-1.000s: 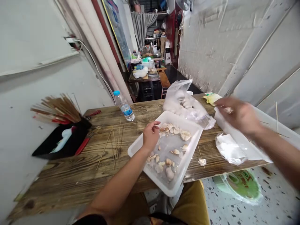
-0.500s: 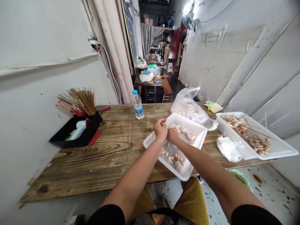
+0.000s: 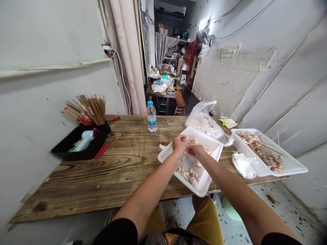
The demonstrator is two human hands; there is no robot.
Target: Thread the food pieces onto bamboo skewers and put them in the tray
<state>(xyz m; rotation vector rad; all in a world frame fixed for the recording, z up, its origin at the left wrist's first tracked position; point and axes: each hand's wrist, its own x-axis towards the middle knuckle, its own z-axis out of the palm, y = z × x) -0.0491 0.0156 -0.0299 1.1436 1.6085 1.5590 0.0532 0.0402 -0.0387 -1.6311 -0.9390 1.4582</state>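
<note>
Both my hands are over a white plastic tray (image 3: 217, 149) that sits at the table's front edge. My left hand (image 3: 180, 143) is closed in a pinch above the tray's left side; what lies in its fingers is too small to make out. Just to its right, my right hand (image 3: 198, 151) has its fingertips pressed together, pointing toward the left hand, and their contents are hidden too. Loose garlic cloves (image 3: 186, 174) and a garlic bulb (image 3: 193, 182) lie in the near part of the tray. More garlic lies behind my hands, partly covered by them.
A clear bag of garlic (image 3: 204, 124) touches the tray's far side. Right of it stands another white tray (image 3: 293, 166) with skewered pieces. Left are a water bottle (image 3: 152, 117), loose skewers (image 3: 127, 154) and a black box (image 3: 74, 154) with skewer bundles. A person (image 3: 166, 67) sits far back.
My hands have moved slightly apart; the right fingers now point left over the tray's middle. A pale scrap now shows at the tray's left edge. The view has shifted slightly.
</note>
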